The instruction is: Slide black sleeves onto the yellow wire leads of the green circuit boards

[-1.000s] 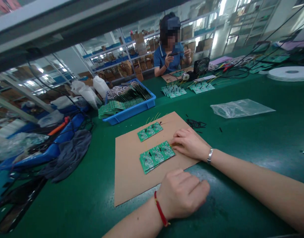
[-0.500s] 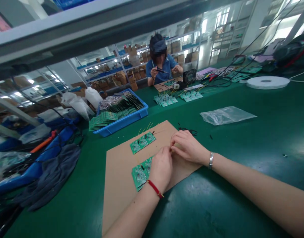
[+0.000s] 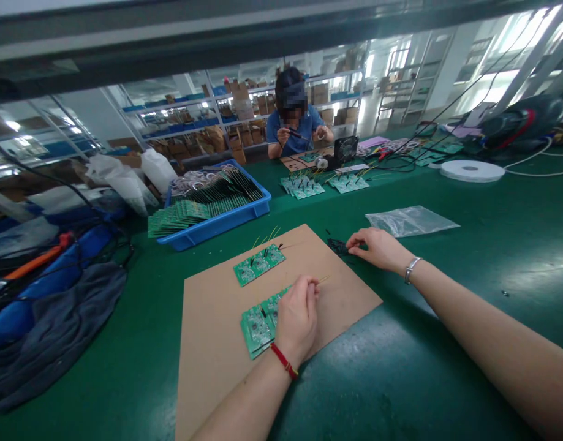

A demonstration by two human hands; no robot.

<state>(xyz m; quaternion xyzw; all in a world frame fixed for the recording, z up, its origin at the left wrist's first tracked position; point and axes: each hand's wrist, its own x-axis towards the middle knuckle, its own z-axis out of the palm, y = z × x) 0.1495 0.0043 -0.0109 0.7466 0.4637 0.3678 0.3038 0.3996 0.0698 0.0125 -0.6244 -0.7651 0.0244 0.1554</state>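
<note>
My left hand (image 3: 299, 315) is closed in a pinch on thin yellow wires (image 3: 324, 279), whose ends stick out to the right past the fingertips. Under and beside this hand lies a small stack of green circuit boards (image 3: 258, 327), partly covered by it. Another green circuit board (image 3: 259, 265) lies farther back, with short black sleeves and yellow wires standing up from it. My right hand (image 3: 380, 248) reaches to a small pile of thin black tube pieces (image 3: 337, 246). Its fingertips are drawn together at the pile's edge; what lies between them is too small to make out.
A brown cardboard sheet (image 3: 207, 373) lies under the boards. Behind it stands a blue tray (image 3: 217, 228) packed with circuit boards. A clear plastic bag (image 3: 410, 220) and a white reel (image 3: 472, 171) lie to the right. Across the bench a co-worker (image 3: 293, 122) holds a tool.
My right hand has moved away from my left, to the right, and reached the black tube pieces. My left hand stays over the boards, and the yellow wires in it now show.
</note>
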